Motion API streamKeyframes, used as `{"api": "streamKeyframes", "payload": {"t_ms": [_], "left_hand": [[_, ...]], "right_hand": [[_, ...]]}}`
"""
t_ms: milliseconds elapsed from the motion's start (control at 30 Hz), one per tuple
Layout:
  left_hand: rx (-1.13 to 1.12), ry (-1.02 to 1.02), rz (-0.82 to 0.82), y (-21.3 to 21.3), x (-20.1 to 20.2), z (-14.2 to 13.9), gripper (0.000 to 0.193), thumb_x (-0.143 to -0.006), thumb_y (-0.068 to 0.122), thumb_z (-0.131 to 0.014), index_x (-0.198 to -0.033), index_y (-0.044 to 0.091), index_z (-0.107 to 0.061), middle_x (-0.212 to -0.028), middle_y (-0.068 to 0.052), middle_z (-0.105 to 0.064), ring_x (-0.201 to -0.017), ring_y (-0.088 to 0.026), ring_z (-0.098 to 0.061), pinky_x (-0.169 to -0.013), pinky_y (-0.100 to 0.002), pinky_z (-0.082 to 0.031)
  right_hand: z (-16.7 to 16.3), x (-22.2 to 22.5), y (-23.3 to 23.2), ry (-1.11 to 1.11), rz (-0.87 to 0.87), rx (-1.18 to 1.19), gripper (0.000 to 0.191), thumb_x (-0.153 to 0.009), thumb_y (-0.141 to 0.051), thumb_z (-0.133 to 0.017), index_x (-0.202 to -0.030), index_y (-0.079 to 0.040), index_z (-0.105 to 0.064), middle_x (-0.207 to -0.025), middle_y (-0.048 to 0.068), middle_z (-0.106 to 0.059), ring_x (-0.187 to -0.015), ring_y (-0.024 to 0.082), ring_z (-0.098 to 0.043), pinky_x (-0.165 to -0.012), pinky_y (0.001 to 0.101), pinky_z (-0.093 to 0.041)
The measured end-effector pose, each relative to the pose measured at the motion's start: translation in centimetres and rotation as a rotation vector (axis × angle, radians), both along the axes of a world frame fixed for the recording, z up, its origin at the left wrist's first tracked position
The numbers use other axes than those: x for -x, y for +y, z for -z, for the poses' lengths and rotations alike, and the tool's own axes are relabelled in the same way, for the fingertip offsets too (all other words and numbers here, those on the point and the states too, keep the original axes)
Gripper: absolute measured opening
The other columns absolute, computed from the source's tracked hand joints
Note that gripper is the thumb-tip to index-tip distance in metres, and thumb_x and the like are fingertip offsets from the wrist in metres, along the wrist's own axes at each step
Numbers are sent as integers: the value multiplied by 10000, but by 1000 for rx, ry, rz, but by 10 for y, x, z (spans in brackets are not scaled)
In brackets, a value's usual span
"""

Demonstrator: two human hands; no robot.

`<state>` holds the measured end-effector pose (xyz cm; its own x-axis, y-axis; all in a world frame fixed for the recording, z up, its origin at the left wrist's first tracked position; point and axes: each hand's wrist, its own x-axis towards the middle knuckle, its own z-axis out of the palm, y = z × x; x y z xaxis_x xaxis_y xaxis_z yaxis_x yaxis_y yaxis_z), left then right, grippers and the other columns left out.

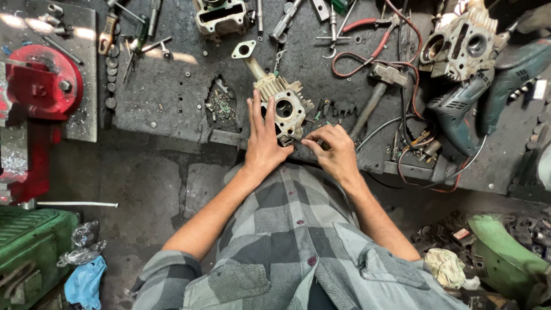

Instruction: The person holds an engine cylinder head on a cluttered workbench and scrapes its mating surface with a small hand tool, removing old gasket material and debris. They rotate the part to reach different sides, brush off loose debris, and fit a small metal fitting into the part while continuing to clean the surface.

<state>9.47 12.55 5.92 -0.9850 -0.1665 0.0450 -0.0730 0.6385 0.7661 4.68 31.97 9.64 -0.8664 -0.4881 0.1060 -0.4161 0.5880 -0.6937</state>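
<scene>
The left hand lay open on the engine part, near the bench edge. The right hand pinched a thin tool beside it, close to a hammer.

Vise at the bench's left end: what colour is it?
Red. The vise shows plainly in the head view, far from both hands.

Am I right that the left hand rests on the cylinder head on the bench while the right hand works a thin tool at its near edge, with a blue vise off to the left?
Nearly: the vise is red, not blue, as the head view shows. The left hand does rest on the cylinder head on the bench, and the right hand works a thin tool at its near edge.
</scene>
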Motion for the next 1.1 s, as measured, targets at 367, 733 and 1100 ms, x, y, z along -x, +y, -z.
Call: {"api": "streamKeyframes", "payload": {"t_ms": [367, 733, 1100], "left_hand": [[-123, 37, 67, -12, -2, -6, 1341, -621, 218, -993, -1635, 100, -123, -1705, -228, 37, -1575, -522, -10, -1288, -571, -193], [-171, 20, 52, -16, -1, -16, 1339, -584, 185, -988, -1621, 93, -145, -1703, -223, 33, -1572, -520, -20, -1273, -548, -217], [-147, -31, 25, -12, 1, -18, 1393, -548, 218, -1021, -1612, 102, -130, -1694, -210, 35, -1561, -513, -14, -1261, -558, -222]], "right_hand": [[11, 34, 9, 21, -128, 59, 153, -811, -130, -877, -896, -69, -764, -900, 45, -736, -850, 220, -664, -760, 363, -525], [3, 38, 3, -33, -179, -5, 194, -775, -168, -901, -869, -68, -763, -870, 56, -733, -823, 240, -660, -755, 368, -523], [-4, 51, 2, 19, 18, 70, 168, -842, -144, -873, -930, -47, -767, -911, 70, -735, -846, 223, -682, -754, 357, -538]]}}
